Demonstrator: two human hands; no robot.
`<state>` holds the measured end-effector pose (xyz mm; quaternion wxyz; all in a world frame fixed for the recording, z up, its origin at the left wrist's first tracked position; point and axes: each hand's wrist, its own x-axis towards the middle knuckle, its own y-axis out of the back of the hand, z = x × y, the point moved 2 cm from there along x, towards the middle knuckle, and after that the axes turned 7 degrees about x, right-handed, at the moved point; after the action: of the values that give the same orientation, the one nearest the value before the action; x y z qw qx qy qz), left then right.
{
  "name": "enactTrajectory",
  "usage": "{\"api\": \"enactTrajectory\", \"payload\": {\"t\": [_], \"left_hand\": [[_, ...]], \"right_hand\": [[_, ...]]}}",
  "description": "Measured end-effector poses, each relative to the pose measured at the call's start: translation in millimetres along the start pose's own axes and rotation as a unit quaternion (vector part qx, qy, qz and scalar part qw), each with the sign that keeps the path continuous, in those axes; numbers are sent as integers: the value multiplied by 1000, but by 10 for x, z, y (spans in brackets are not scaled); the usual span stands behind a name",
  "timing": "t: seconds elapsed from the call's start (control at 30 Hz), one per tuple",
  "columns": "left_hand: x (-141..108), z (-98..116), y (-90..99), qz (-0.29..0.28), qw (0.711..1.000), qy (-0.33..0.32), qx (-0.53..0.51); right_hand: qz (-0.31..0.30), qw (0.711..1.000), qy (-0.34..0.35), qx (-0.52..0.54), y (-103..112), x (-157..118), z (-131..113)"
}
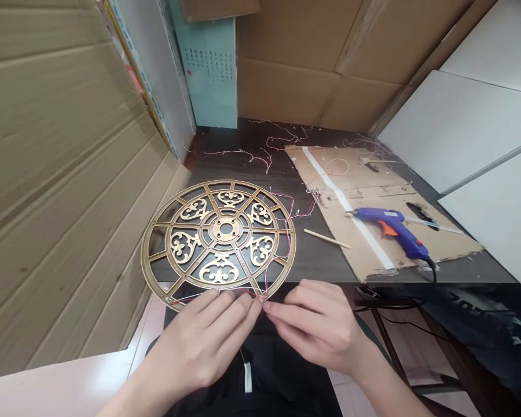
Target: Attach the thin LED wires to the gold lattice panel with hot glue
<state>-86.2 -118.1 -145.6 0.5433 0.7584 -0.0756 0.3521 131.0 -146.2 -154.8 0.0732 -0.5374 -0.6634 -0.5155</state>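
Note:
A round gold-coloured openwork metal frame (226,229), with scrollwork around its hub, lies partly over the table's front edge. Thin red and white wire (286,223) runs along its right side and under my fingers at the near rim. My left hand (212,333) is closed at that rim, its fingertips pinching the wire. Facing it, my right hand (319,324) also pinches the wire with thumb and forefinger, close to the left fingertips. The exact bit of wire between the fingers is hidden.
A blue glue gun (388,223) with an orange trigger rests on a cardboard sheet (373,174) at right. Beside the sheet lies a thin wooden stick (326,238). More wires (247,155) trail across the dark table (217,136). Cardboard panels (61,174) stand at left and behind.

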Motion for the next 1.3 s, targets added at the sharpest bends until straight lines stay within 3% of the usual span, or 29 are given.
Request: {"api": "enactTrajectory", "payload": {"t": [0.57, 1.0, 1.2, 1.3], "left_hand": [[5, 31, -36, -3, 1000, 0, 10], [5, 40, -80, 1, 1000, 8, 15], [-36, 36, -66, -2, 1000, 11, 2], [-50, 37, -60, -3, 1000, 16, 2]], "right_hand": [[34, 995, 8, -91, -49, -46, -1], [40, 995, 8, -89, -63, -64, 47], [97, 994, -50, -15, -9, -41, 3], [87, 995, -50, -8, -5, -17, -40]]}}
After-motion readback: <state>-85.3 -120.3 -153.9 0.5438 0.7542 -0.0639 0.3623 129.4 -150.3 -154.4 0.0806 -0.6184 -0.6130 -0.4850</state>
